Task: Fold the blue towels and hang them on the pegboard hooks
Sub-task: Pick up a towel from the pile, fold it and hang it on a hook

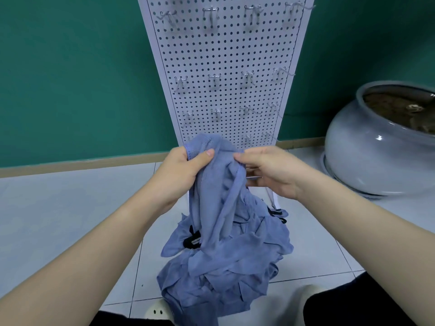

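A teal wall (pixel 70 78) rises behind a pale tiled floor (pixel 58 208), with a white pegboard (pixel 223 55) standing straight ahead of you and a grey pot (pixel 367 149) to its right. Every hook (pixel 213 12) you can see on the board is bare. Your left hand (pixel 183 170) pinches the top edge of one blue towel (pixel 216 184), thumb on the cloth. Your right hand (pixel 270 170) grips the same edge close by. The towel hangs crumpled, unfolded, over a heap (pixel 223 274) on the floor. Nothing looks folded or hung yet.
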### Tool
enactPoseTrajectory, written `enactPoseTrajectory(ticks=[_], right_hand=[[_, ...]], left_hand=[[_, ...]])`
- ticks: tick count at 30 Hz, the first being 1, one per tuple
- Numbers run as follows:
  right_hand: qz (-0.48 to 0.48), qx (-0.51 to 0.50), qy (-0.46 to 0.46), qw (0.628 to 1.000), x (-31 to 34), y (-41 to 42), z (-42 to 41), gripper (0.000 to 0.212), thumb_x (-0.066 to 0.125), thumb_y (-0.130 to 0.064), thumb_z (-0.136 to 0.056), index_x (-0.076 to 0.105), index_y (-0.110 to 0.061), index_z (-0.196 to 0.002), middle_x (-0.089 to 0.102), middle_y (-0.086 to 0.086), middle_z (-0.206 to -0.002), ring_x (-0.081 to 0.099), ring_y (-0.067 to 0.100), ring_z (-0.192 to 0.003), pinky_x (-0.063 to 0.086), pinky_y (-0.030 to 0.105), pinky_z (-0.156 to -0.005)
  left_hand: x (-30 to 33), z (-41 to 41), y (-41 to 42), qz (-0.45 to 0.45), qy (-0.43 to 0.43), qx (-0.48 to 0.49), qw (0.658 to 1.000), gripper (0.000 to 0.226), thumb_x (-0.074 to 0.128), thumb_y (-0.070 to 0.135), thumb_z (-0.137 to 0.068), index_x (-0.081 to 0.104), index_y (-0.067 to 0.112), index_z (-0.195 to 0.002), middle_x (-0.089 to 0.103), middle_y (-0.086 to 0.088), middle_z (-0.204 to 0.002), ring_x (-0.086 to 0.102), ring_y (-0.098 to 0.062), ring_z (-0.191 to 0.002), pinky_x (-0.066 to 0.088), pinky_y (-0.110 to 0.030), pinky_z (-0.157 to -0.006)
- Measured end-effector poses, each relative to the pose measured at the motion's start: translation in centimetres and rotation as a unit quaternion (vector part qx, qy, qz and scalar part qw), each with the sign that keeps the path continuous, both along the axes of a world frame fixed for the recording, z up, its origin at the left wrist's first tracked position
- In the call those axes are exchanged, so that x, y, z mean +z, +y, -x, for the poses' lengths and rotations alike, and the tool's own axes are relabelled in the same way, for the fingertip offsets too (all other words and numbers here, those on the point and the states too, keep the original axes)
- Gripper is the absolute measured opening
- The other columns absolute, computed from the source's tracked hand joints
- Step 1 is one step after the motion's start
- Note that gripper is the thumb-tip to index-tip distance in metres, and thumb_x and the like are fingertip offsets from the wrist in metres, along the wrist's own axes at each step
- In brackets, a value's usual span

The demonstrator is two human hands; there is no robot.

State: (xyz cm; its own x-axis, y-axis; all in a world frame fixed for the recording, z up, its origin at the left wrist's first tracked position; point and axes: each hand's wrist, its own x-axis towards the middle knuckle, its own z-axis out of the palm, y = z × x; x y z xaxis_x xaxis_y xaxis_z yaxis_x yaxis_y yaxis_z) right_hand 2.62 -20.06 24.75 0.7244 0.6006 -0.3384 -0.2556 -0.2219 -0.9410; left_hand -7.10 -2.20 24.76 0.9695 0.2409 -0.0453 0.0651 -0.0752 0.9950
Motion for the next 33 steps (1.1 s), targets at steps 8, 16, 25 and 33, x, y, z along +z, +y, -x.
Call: enactPoseTrajectory(ticks=[8, 16, 25, 33], right_hand=[[-0.098, -0.123, 0.015, 0.987, 1.1, -1.8, -3.1, 0.018, 0.051, -0.023, -0.109, 0.063, -0.017, -0.096, 0.076, 0.005, -0.093, 0.073, 0.019, -0.080, 0.059, 0.035, -0.073], [-0.164, -0.203, -0.029, 0.965, 1.5, -3.1, -5.3, 0.022, 0.043, -0.022, -0.111, 0.060, -0.016, -0.099, 0.078, 0.002, -0.089, 0.076, 0.018, -0.078, 0.061, 0.035, -0.074], [-0.153, -0.132, -0.090, 0.975, -0.2, -3.0, -6.7, 0.019, 0.057, -0.014, -0.105, 0.068, -0.012, -0.120, 0.075, 0.003, -0.108, 0.071, 0.017, -0.096, 0.056, 0.028, -0.078], [-0.040, -0.123, -0.185, 0.974, -0.4, -2.2, -6.6, 0.026, 0.044, -0.017, -0.110, 0.068, -0.020, -0.120, 0.075, 0.000, -0.115, 0.069, 0.009, -0.099, 0.051, 0.024, -0.078]], left_hand=[[0.3, 0.0, 4.3, 0.002, 0.008, 0.119, 0.993, 0.014, 0.062, 0.015, -0.102, 0.075, 0.015, -0.108, 0.079, -0.001, -0.106, 0.074, -0.013, -0.106, 0.055, -0.029, -0.090], [0.8, 0.6, 7.3, 0.023, 0.046, 0.185, 0.981, 0.011, 0.071, 0.021, -0.096, 0.076, 0.013, -0.103, 0.080, 0.000, -0.099, 0.074, -0.015, -0.093, 0.055, -0.030, -0.082], [0.5, 0.2, 6.9, 0.153, 0.049, 0.108, 0.981, 0.046, 0.048, 0.041, -0.108, 0.065, 0.004, -0.130, 0.073, -0.007, -0.127, 0.068, -0.017, -0.121, 0.045, -0.037, -0.109], [0.3, -0.1, 6.9, 0.134, 0.023, 0.150, 0.979, 0.032, 0.051, 0.026, -0.108, 0.067, 0.004, -0.125, 0.072, -0.008, -0.127, 0.069, -0.015, -0.116, 0.047, -0.036, -0.110]])
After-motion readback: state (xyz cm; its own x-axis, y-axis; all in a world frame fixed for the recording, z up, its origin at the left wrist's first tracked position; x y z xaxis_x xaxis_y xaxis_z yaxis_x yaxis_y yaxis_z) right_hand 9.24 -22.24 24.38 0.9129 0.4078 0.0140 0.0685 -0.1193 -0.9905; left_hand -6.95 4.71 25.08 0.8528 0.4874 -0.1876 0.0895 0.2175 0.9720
